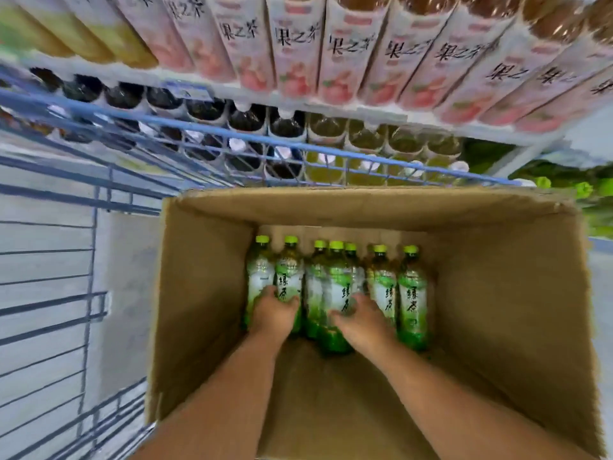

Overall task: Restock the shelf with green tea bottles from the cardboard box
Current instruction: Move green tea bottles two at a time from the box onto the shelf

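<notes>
An open cardboard box [205, 293] stands in a blue wire cart. Several green tea bottles with light green caps stand in a row at the box's far side. Both my arms reach down into the box. My left hand [273, 315] is wrapped around the lower part of a green tea bottle [289, 270] near the left end of the row. My right hand [360, 318] is closed on a bottle in the middle of the row [338, 287], which stands slightly forward of the others. Two more bottles [411, 293] stand to the right of my right hand.
The blue wire cart [66, 293] surrounds the box, its rail [232, 132] crossing in front of the shelf. The shelf [365, 112] ahead holds pink-labelled tea bottles [295, 44] on top and dark and yellow-green bottles [365, 141] below. Green packs [583, 190] sit at far right.
</notes>
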Tool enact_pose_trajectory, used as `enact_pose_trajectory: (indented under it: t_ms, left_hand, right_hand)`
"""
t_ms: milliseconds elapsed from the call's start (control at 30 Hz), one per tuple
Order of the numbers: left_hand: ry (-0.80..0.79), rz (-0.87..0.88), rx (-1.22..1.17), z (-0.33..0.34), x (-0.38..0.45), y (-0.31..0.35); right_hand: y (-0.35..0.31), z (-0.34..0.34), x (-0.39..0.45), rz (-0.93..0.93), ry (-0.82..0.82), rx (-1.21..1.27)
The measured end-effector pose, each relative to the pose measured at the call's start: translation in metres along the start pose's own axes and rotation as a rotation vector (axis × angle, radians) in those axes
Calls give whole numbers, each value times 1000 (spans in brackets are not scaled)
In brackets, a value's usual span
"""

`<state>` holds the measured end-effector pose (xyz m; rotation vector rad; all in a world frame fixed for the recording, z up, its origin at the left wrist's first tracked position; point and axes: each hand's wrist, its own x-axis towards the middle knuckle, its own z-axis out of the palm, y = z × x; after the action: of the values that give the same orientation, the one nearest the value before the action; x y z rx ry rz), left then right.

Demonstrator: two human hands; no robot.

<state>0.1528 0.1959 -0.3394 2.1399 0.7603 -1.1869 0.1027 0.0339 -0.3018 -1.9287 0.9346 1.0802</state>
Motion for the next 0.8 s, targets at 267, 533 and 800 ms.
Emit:
enact_pose_trajectory:
  t_ms: [267,533,800]
  left_hand:
    - [75,-41,76,31,52,8]
    - [70,-30,192,28,40,8]
    - [32,71,23,-21,-61,17]
  right_hand:
    - [12,32,38,76,91,94]
    - [6,14,27,95,78,138]
    - [-2,-36,-58,54,137,306]
